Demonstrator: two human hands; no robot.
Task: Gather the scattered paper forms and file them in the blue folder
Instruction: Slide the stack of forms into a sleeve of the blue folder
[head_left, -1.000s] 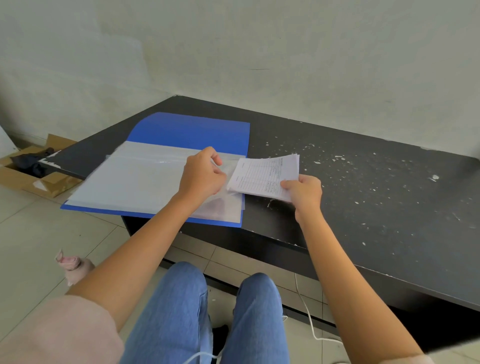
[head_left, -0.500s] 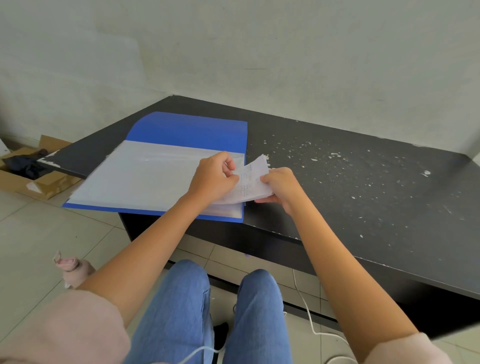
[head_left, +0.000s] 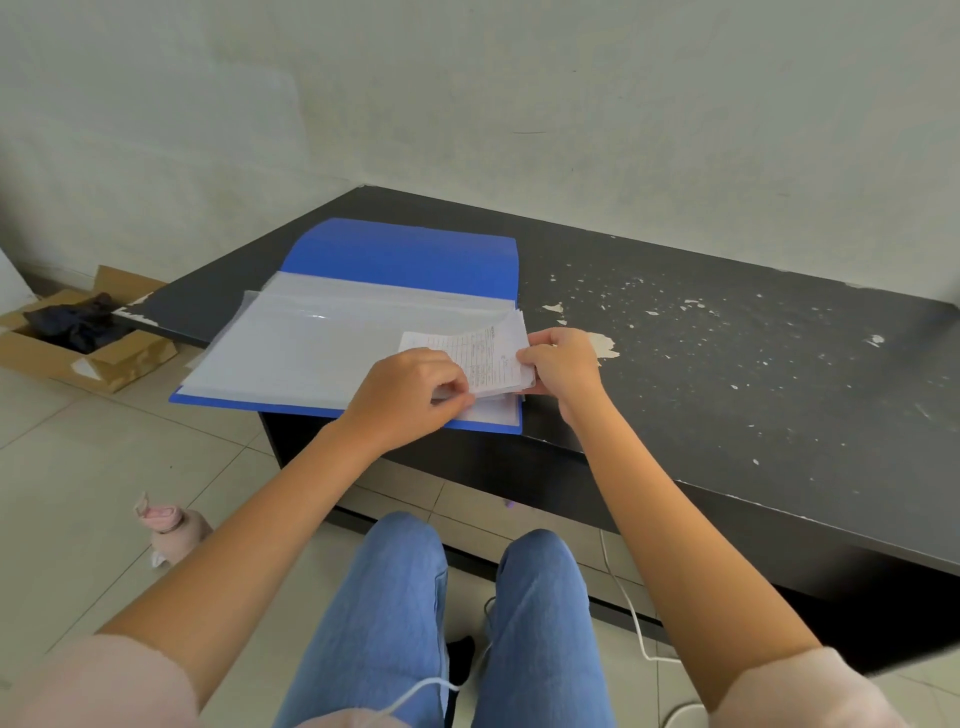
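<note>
The blue folder (head_left: 405, 254) lies open on the left end of the black table (head_left: 727, 374), its clear plastic sleeves (head_left: 311, 348) spread flat and overhanging the table's front edge. A small stack of printed paper forms (head_left: 483, 353) sits partly inside the right edge of the top sleeve. My right hand (head_left: 563, 364) grips the forms at their right end. My left hand (head_left: 410, 395) pinches the sleeve's edge just left of the forms, holding it up.
The table top is chipped with pale flecks to the right of the folder. On the tiled floor at the left stand a cardboard box (head_left: 78, 348) with dark cloth and a pink bottle (head_left: 174, 530). A white cable (head_left: 628, 613) hangs below the table.
My right hand has carried the forms leftward from beside the folder into the opening of the top sleeve. My left hand stays at the sleeve's edge.
</note>
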